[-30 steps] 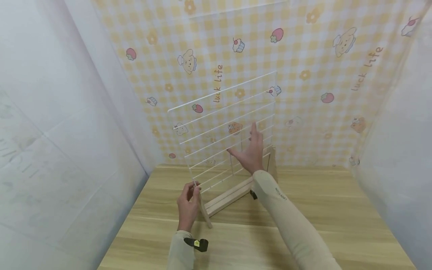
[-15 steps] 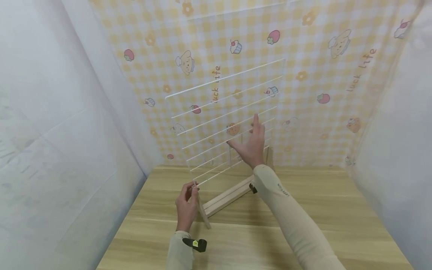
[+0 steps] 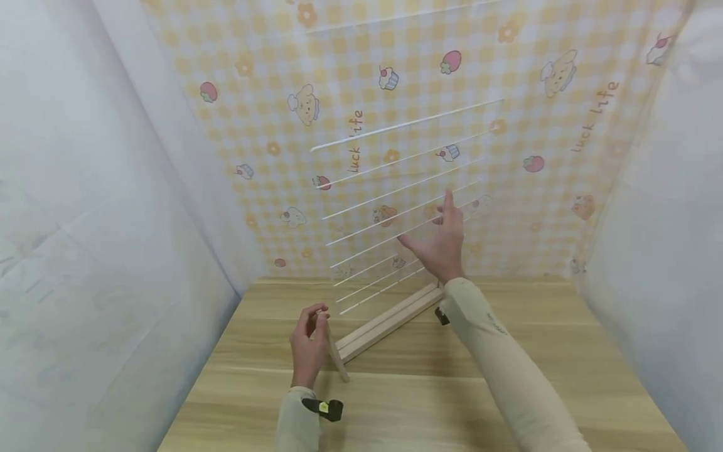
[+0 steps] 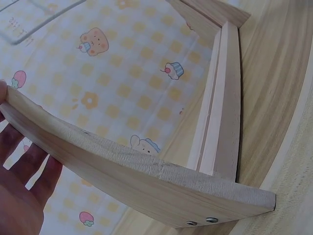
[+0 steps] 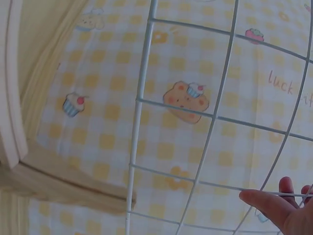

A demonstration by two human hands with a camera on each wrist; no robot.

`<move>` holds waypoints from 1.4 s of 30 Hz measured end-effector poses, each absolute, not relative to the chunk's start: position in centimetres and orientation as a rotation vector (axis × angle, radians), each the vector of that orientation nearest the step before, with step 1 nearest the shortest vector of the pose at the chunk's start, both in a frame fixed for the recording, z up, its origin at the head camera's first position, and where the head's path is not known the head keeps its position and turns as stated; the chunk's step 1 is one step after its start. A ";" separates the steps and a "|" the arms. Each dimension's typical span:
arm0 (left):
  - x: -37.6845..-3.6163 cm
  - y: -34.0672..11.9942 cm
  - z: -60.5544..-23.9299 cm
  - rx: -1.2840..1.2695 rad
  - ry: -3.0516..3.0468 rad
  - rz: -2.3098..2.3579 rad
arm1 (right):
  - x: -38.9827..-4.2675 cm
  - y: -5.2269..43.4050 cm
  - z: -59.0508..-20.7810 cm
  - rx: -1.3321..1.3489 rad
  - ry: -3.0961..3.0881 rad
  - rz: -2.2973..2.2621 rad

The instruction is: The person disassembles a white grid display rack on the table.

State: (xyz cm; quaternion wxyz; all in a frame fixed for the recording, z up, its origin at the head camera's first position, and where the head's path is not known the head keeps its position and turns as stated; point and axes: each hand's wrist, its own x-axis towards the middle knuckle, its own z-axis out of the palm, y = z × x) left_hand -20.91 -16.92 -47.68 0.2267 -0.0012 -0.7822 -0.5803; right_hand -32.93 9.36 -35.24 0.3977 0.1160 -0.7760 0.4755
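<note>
the white wire grid [image 3: 407, 188] is being lifted by the open-fingered right hand [image 3: 437, 248] while the wooden base [image 3: 384, 323] is being pinched by the left hand [image 3: 307, 345], so snagging could tip it.

The head camera is looking down over the table [image 3: 508, 351]; both wrist cameras are peering closely, sharing the wooden stand [image 4: 146, 176] [image 5: 63, 191].

White wire grid [image 3: 403, 188] tilted above wooden stand [image 3: 384, 323].
</note>
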 end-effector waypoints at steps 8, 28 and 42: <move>-22.0 -17.6 -49.5 -0.004 -2.120 -1.611 | -32.2 12.5 -37.0 0.318 -2.152 1.102; -21.4 -17.2 -48.3 -0.023 -2.139 -1.620 | -30.0 18.6 -42.9 0.399 -2.632 0.873; -22.0 -18.1 -49.8 0.009 -2.135 -1.667 | -28.6 20.9 -45.9 0.464 -2.790 0.737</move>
